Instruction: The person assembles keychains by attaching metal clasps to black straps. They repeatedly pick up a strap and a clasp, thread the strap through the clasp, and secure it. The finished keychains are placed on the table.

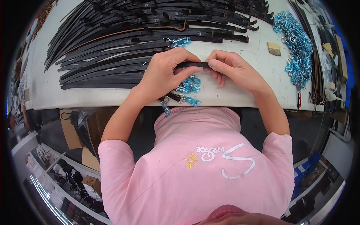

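"Where's the strap (pixel 193 65)?"

"I see it between the 2 hands, over the near part of the worktop (pixel 258 60)."

"And each grip?"

"My left hand (pixel 163 69) has thumb and fingers pinched around the strap. My right hand (pixel 234 71) pinches its right end."

"What's closest?"

"Metal clips (pixel 188 87) in blue wrap, just on the body side of the hands, 1 reaching past the near edge. Left of them I have a fan of black straps (pixel 101 77), with more rows (pixel 150 22) beyond."

"Further right?"

"A yellowish block (pixel 273 48), then a heap of blue-wrapped clips (pixel 294 45). Brown straps (pixel 318 71) lie outside that."
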Motion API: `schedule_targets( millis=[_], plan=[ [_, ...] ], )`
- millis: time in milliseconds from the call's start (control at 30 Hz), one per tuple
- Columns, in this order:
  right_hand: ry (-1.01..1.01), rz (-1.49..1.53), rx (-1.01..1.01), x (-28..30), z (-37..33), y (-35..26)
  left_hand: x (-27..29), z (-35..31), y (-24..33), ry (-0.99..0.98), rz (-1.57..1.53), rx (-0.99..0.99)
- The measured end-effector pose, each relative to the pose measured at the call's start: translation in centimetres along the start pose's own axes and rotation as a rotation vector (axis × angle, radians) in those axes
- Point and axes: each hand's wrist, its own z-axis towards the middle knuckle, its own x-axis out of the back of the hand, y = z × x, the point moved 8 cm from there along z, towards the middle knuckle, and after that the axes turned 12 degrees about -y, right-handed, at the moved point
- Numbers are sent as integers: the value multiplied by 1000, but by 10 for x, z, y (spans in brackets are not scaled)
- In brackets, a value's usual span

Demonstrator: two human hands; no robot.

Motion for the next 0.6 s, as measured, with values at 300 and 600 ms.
schedule_targets(
  millis=[300, 600],
  plan=[
    [41, -61, -26, -1, 1, 1, -16, 15, -35, -459, -412, 393],
    [76, -80, -39, -1, 2, 2, -25, 19, -39, -559, -578, 603]
  ],
)
